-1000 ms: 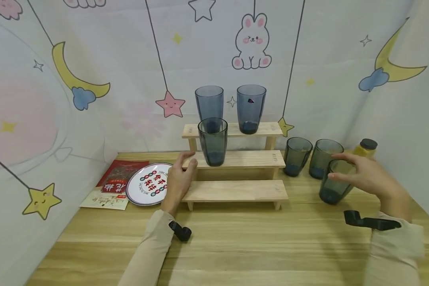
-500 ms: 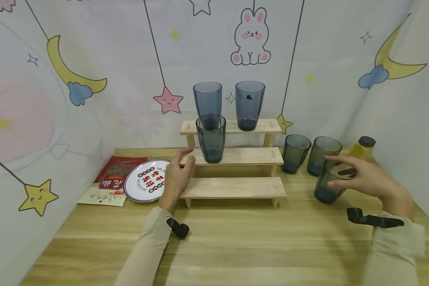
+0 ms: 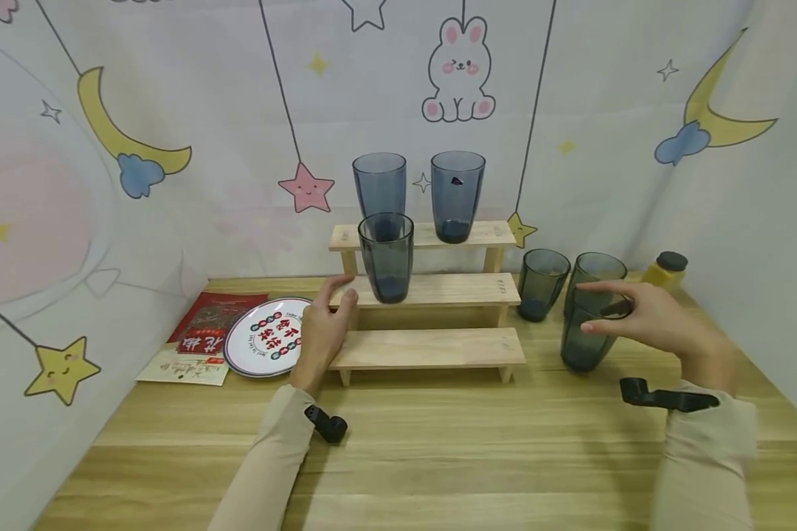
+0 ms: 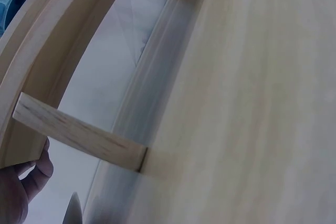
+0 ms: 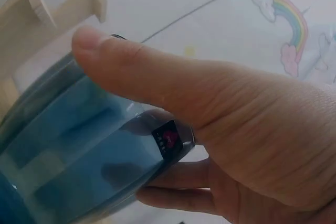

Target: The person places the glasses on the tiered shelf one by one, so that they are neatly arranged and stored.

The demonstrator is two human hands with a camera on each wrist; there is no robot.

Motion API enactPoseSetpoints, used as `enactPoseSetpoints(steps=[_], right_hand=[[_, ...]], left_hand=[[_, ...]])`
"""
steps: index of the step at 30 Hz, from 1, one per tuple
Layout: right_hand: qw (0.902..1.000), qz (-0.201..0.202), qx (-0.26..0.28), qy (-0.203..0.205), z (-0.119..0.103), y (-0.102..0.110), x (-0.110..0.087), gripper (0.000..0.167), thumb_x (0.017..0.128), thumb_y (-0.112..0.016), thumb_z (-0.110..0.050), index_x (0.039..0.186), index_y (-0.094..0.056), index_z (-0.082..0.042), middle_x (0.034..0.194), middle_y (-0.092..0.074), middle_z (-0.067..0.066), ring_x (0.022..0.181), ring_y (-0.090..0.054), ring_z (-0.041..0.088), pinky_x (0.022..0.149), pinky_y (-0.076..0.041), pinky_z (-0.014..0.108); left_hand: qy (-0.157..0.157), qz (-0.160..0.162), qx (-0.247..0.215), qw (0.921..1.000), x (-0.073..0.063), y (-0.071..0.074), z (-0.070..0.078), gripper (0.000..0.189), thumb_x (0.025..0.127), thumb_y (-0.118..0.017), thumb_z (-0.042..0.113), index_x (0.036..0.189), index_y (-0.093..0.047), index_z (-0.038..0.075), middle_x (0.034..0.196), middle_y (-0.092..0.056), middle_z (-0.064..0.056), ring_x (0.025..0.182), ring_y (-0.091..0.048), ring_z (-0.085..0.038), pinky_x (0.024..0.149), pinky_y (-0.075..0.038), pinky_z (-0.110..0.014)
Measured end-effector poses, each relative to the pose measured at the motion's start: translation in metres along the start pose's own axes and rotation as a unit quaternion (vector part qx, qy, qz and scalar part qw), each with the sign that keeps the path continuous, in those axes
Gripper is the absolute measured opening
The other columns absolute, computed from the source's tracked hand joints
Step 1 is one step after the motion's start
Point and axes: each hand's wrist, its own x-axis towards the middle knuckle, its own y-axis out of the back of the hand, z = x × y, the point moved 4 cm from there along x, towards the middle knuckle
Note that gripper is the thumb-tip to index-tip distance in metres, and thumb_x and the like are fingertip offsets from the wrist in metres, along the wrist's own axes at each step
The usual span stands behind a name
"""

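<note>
My right hand (image 3: 651, 317) grips a dark blue-grey drinking glass (image 3: 583, 345) near its rim, thumb on one side and fingers on the other. The glass leans a little, low over the table right of the stepped wooden stand (image 3: 432, 348). In the right wrist view a small dark sticker (image 5: 168, 139) shows on its wall. My left hand (image 3: 320, 328) holds the left end of the stand's middle shelf between thumb and fingers; the left wrist view shows fingertips (image 4: 44, 170) at the plank's end. One glass (image 3: 387, 265) stands on that middle shelf.
Two glasses (image 3: 458, 199) stand on the top shelf, the left one partly hidden. Right of the stand are two more glasses (image 3: 542, 284), one overlapped by the held glass. A yellow bottle (image 3: 664, 274) is behind. A plate (image 3: 262, 339) and red packet (image 3: 206, 324) lie left.
My right hand has carried the glass left toward the stand, and the glass now overlaps one behind it. My left hand keeps its place at the shelf's end. The head view has shifted slightly.
</note>
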Motion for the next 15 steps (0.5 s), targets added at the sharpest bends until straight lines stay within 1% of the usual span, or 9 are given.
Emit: enactPoseSetpoints(steps=[2,5,7,8,9,11,12,13,15], right_hand=[[1.0000,0.004,-0.002,0.003,-0.006,0.002,0.002,0.064,0.087,-0.079,-0.040,0.141,-0.057,-0.014,0.138,-0.055,0.022,0.103,-0.061,0.032,0.078,-0.049,0.046],[0.9999,0.010,-0.007,0.000,-0.015,0.005,0.004,0.064,0.088,-0.077,-0.042,0.142,-0.056,-0.015,0.137,-0.055,0.023,0.095,-0.061,0.031,0.075,-0.048,0.046],[0.9997,0.019,-0.012,-0.004,-0.022,0.007,0.005,0.064,0.089,-0.076,-0.043,0.143,-0.054,-0.018,0.122,-0.063,0.019,0.076,-0.058,0.024,0.070,-0.046,0.041],[0.9996,0.026,-0.012,0.001,-0.025,0.009,0.005,0.063,0.089,-0.075,-0.042,0.144,-0.054,-0.019,0.105,-0.065,0.016,0.066,-0.054,0.019,0.065,-0.045,0.037],[0.9993,0.035,-0.013,0.006,-0.029,0.011,0.005,0.062,0.089,-0.075,-0.040,0.144,-0.054,-0.020,0.088,-0.063,0.012,0.057,-0.047,0.015,0.059,-0.042,0.034],[0.9983,0.053,-0.009,0.019,-0.036,0.014,0.005,0.060,0.090,-0.075,-0.037,0.145,-0.053,-0.022,0.078,-0.056,0.006,0.049,-0.039,0.013,0.055,-0.039,0.032],[0.9977,0.064,-0.004,0.023,-0.040,0.016,0.005,0.059,0.090,-0.075,-0.035,0.144,-0.053,-0.024,0.078,-0.056,0.005,0.048,-0.038,0.014,0.054,-0.038,0.031],[0.9969,0.073,0.003,0.029,-0.044,0.017,0.006,0.058,0.090,-0.076,-0.032,0.144,-0.054,-0.025,0.080,-0.058,0.006,0.052,-0.045,0.014,0.055,-0.039,0.030],[0.9950,0.086,0.022,0.045,-0.053,0.019,0.007,0.057,0.091,-0.076,-0.027,0.143,-0.055,-0.026,0.104,-0.066,0.009,0.070,-0.057,0.019,0.061,-0.041,0.030]], left_hand=[[0.002,0.001,-0.001,1.0000,-0.001,0.001,-0.001,0.036,0.102,-0.050,0.049,0.132,-0.060,0.033,0.134,-0.063,0.003,0.079,-0.066,-0.024,0.072,-0.048,-0.043],[0.006,0.001,-0.002,1.0000,-0.001,0.001,-0.003,0.035,0.102,-0.050,0.048,0.132,-0.060,0.033,0.135,-0.062,0.004,0.080,-0.067,-0.024,0.074,-0.049,-0.043],[0.007,0.001,-0.002,1.0000,-0.001,0.001,-0.003,0.035,0.102,-0.051,0.048,0.132,-0.061,0.033,0.135,-0.062,0.005,0.080,-0.067,-0.024,0.075,-0.049,-0.044],[0.007,0.001,-0.002,1.0000,-0.001,0.001,-0.003,0.035,0.102,-0.051,0.048,0.132,-0.061,0.033,0.136,-0.062,0.005,0.080,-0.067,-0.024,0.077,-0.049,-0.044],[0.006,0.001,-0.003,1.0000,-0.001,0.000,-0.003,0.035,0.102,-0.051,0.048,0.132,-0.061,0.033,0.135,-0.062,0.005,0.080,-0.067,-0.024,0.077,-0.049,-0.045],[0.004,0.002,-0.002,1.0000,0.001,0.000,-0.002,0.034,0.102,-0.052,0.047,0.132,-0.061,0.033,0.133,-0.064,0.003,0.078,-0.067,-0.023,0.078,-0.048,-0.045],[0.003,0.002,-0.001,1.0000,0.001,0.000,-0.001,0.035,0.102,-0.052,0.047,0.132,-0.061,0.033,0.132,-0.065,0.002,0.077,-0.067,-0.023,0.077,-0.048,-0.045],[0.004,0.002,-0.001,1.0000,0.002,0.000,-0.001,0.034,0.102,-0.052,0.047,0.132,-0.061,0.034,0.130,-0.066,0.001,0.075,-0.067,-0.022,0.077,-0.048,-0.045],[0.004,0.005,0.002,1.0000,0.002,0.001,-0.001,0.034,0.101,-0.052,0.047,0.131,-0.061,0.034,0.126,-0.068,-0.001,0.072,-0.066,-0.021,0.075,-0.048,-0.044]])
